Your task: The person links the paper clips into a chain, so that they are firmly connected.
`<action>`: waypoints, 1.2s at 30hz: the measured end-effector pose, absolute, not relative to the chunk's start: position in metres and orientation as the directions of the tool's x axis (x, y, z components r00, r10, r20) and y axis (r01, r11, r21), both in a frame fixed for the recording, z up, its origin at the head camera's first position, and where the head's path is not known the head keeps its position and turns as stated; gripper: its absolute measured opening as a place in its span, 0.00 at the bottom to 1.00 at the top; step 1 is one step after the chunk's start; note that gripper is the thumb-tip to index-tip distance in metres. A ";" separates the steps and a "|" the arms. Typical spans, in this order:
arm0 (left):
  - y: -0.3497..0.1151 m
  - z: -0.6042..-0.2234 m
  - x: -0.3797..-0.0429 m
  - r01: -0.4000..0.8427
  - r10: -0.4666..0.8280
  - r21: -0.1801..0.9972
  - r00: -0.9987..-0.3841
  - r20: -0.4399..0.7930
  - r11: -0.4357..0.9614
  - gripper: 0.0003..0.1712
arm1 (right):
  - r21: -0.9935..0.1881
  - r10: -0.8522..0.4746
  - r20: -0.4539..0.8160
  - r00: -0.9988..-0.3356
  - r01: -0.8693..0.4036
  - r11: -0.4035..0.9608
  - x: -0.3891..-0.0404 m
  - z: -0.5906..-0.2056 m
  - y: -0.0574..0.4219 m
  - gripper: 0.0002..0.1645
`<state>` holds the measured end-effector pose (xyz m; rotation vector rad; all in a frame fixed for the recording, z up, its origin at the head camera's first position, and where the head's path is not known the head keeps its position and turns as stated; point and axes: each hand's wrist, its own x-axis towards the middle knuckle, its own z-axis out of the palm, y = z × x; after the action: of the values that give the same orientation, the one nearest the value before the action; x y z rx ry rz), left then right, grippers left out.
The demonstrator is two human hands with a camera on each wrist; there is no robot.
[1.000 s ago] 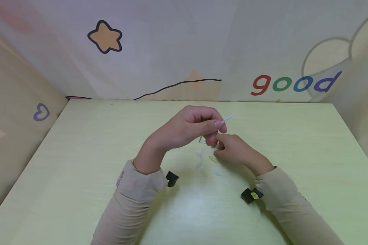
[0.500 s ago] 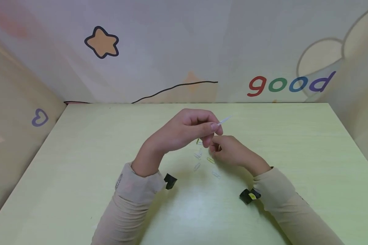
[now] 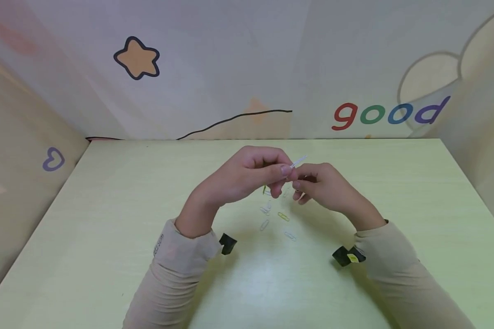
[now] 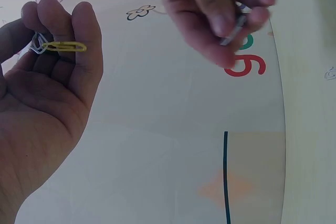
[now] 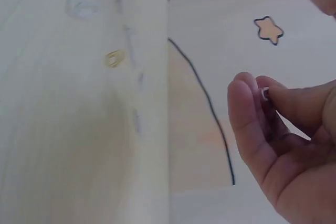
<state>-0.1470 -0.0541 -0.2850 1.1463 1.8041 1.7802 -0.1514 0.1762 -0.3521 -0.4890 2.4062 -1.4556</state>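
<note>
Head view shows both hands raised over the pale table (image 3: 86,237), fingertips close together. The left hand (image 3: 244,176) pinches a whitish paperclip (image 3: 300,161) between thumb and forefinger, its end pointing right and far. In the left wrist view a yellow paperclip (image 4: 65,46) lies across the same hand's fingers, meeting the pale one; whether they are linked I cannot tell. The right hand (image 3: 329,187), just to the right, pinches a small pale clip (image 5: 265,94) in narrowed fingers. Nearer on the table lie a loose yellow clip (image 3: 283,216) and several pale clips (image 3: 290,236).
</note>
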 end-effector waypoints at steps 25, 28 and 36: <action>-0.059 -0.287 -0.147 0.316 0.729 0.947 -0.636 0.252 -0.051 0.10 | -0.958 -0.257 0.279 -0.925 -0.252 -0.133 -0.125 -0.302 0.179 0.06; -0.059 -0.287 -0.146 0.309 0.721 0.951 -0.653 0.231 -0.025 0.10 | -0.943 -0.250 0.319 -0.914 -0.281 -0.176 -0.121 -0.298 0.178 0.07; -0.058 -0.284 -0.142 0.336 0.682 0.940 -0.701 0.209 0.057 0.10 | -0.891 -0.242 0.445 -0.862 -0.397 -0.222 -0.112 -0.290 0.173 0.07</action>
<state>-0.1416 -0.0576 -0.2844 1.0282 2.0475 1.6867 -0.1121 0.1734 -0.2902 -0.8354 2.0213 -2.3997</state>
